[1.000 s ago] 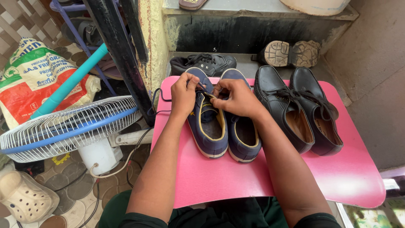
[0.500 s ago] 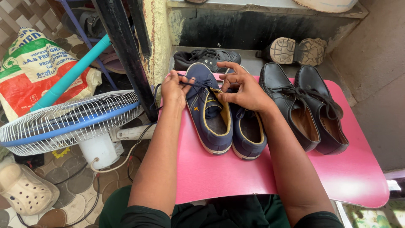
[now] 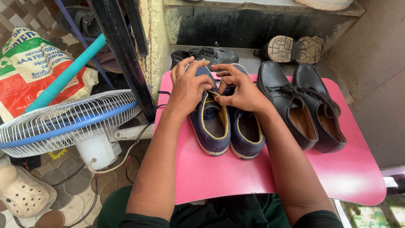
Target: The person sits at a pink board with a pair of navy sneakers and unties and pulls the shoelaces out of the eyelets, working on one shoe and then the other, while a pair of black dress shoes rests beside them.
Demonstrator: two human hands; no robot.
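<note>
Scanning from the left edge: a pale clog (image 3: 23, 192) on the tiled floor, a printed sack (image 3: 36, 69) behind it, then a white and blue fan (image 3: 67, 124) lying face up with a teal pole (image 3: 67, 78) slanting over it. A thin dark lace (image 3: 159, 100) hangs off the left edge of the pink table (image 3: 219, 177).

Next comes the left hand (image 3: 187, 88), fingers curled over the front of the left navy sneaker (image 3: 211, 126), pinching at the lace area near the tongue. The right hand (image 3: 242, 90) is right next to it, thumb and forefinger closed on the top of the yellow-edged tongue, other fingers fanned out above. Both hands are grasping, not loose, though I can't see exactly how much lace each one has.

As far as I can judge, the lacing on that sneaker is only partway done: the lace is still trailing loose and no bow shows. The second navy sneaker (image 3: 247, 135) beside it doesn't look touched yet.

Both sneakers sit near the middle of the table, touching side by side, long axis running away from the person, toes pointing to the far edge and heels toward the body.

Further right, black leather shoes (image 3: 301, 109) sit laced as a pair. Beyond the table there's a black sneaker (image 3: 211, 55) and upturned sandals (image 3: 293, 50).
</note>
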